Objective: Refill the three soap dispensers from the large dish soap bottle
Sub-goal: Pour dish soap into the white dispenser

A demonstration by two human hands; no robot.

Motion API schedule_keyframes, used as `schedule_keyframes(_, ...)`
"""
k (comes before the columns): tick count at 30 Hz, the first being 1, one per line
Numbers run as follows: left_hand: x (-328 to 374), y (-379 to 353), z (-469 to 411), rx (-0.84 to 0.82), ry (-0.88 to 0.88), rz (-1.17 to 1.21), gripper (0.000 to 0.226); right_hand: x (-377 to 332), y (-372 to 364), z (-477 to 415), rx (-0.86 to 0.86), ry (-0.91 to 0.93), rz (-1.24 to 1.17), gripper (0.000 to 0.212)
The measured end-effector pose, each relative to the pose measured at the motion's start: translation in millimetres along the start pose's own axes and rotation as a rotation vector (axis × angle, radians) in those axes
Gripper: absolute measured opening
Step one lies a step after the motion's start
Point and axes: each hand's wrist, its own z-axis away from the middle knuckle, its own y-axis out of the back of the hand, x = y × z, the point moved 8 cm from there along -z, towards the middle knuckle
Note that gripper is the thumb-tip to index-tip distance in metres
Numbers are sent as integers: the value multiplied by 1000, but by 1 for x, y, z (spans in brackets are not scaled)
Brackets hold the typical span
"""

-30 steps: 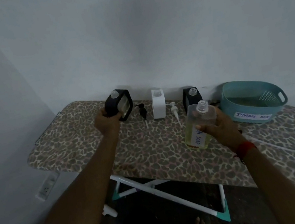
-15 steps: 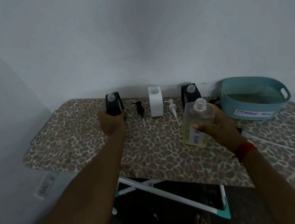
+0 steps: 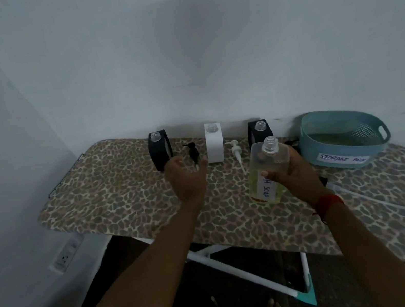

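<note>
Soap bottle (image 3: 267, 171) gripped in right hand (image 3: 294, 175); left hand (image 3: 187, 180) empty.

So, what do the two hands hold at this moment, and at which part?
The right hand holds the large soap bottle by the middle of its body. The left hand is open and holds nothing.

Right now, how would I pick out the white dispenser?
Find the leopard-print board against the wall. Three open dispensers stand along its back edge; the white dispenser is the middle one, between two black ones, with a loose pump lying on each side.
</note>
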Motion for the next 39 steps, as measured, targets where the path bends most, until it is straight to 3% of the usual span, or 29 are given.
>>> schedule_keyframes(3,29,-49,-4,-247,13,-3,73,-1,0,1,14,-6,-14,63)
schedule_keyframes(8,42,-94,-22,-340,182,-72,93,1,2,0,39,3,2,62)
schedule_keyframes(18,25,-85,-33,-319,232,100,63,5,2,-1,49,10,-34,62)
schedule_keyframes(21,30,-67,-47,-393,203,249,53,5,1,-1,41,14,-48,61)
schedule_keyframes(24,32,-41,-54,-492,161,278,48,5,2,0,32,4,-59,60)
schedule_keyframes(28,21,3,-47,-506,128,308,28,1,1,-1,18,-7,-38,61)
schedule_keyframes(34,-6,30,-14,-593,176,350,39,-16,3,6,117,31,-113,50)
schedule_keyframes(39,10,36,-8,-716,102,379,38,-69,21,6,197,123,-163,41)
